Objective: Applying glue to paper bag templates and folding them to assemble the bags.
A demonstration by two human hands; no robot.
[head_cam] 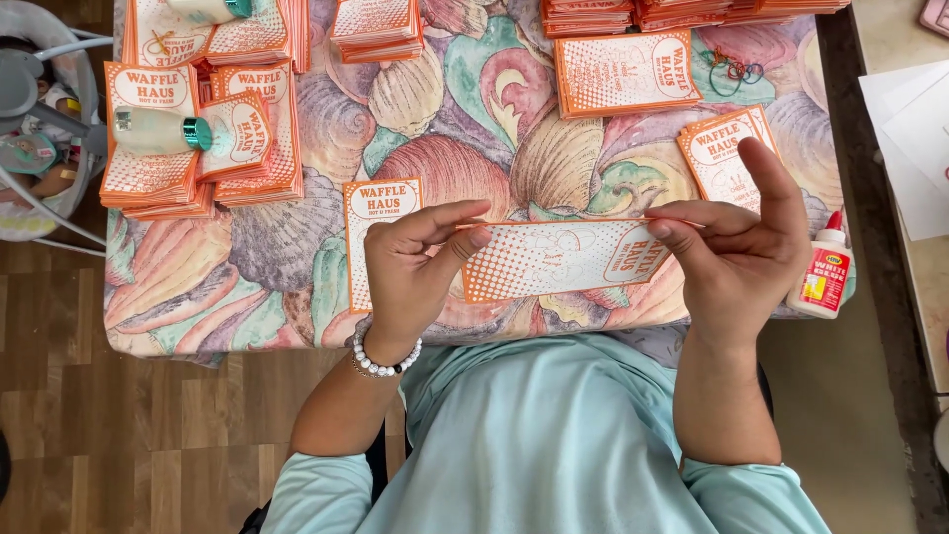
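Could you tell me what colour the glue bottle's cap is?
Red, on the glue bottle; head view.

Dressed in a loose, pale mint-green short-sleeved top (pixel 554 435), sleeves ending above the elbows, forearms bare. On the left wrist, a bracelet of round white beads (pixel 384 362), perhaps with a thinner second strand beside it, hard to tell. No rings or watch visible on the right hand (pixel 743 252).

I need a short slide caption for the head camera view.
Two hands, left hand and right hand, hold an orange-and-white paper sleeve above a shell-patterned table.
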